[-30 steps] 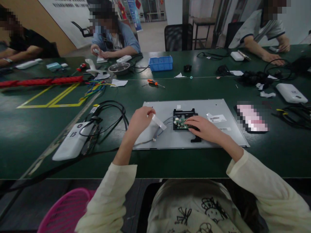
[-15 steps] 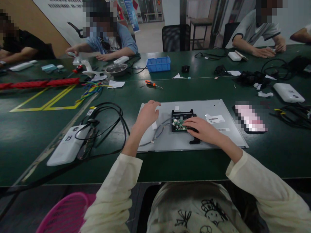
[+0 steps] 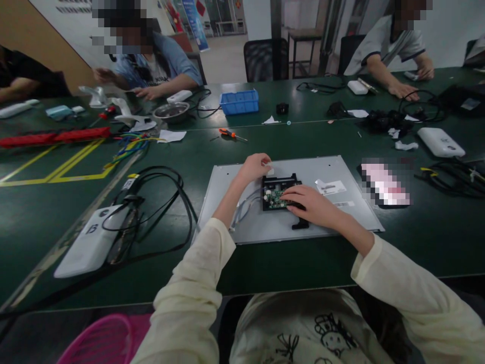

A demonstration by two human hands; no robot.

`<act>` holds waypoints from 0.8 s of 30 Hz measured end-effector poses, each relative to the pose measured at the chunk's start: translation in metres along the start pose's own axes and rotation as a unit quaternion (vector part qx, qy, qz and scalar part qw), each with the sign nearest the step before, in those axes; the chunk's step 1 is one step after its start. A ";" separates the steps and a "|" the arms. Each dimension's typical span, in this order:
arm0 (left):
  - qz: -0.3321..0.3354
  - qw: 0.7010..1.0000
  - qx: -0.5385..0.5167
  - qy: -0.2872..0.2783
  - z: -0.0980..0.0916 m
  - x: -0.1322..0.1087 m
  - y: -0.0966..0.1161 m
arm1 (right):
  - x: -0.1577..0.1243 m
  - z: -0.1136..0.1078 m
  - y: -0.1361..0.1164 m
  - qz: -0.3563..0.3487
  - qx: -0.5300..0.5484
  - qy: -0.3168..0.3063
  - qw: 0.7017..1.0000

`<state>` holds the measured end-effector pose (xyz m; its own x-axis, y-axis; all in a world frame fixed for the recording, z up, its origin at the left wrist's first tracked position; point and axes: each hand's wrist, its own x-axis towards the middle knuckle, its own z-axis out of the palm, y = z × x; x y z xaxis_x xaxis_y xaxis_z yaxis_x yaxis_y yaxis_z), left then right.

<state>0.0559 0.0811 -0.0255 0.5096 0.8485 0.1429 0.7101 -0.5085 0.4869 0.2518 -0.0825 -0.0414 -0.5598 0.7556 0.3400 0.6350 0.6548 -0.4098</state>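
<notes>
A grey metal panel lies flat on the green table in front of me. A small green circuit board in a black frame sits at its middle, with grey wires running off to the left. My right hand rests on the board's right side, fingers curled over it. My left hand is at the frame's upper left corner, fingers bent and pinching a small white piece of tape.
Left of the panel lie a white device and looped black cables. An orange screwdriver and a blue bin lie beyond. Other people work across the table. A pink basket stands at lower left.
My left hand has moved right and away from me, from the panel's left part to the black frame's upper left corner. The right hand has stayed on the board.
</notes>
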 end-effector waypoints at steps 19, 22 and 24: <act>0.052 0.987 -0.149 -0.008 0.018 -0.001 -0.022 | 0.001 0.007 0.005 0.014 0.033 0.015 0.999; 0.060 0.988 -0.143 0.022 0.022 -0.002 -0.025 | 0.001 0.007 0.004 0.018 0.033 0.012 0.999; 0.060 0.988 -0.135 0.034 0.024 -0.003 -0.027 | 0.001 0.007 0.004 0.019 0.035 0.013 0.999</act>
<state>0.0474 0.0889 -0.0598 0.5416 0.7974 0.2661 0.4861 -0.5553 0.6748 0.2499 -0.0793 -0.0481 -0.5217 0.7802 0.3451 0.6156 0.6243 -0.4808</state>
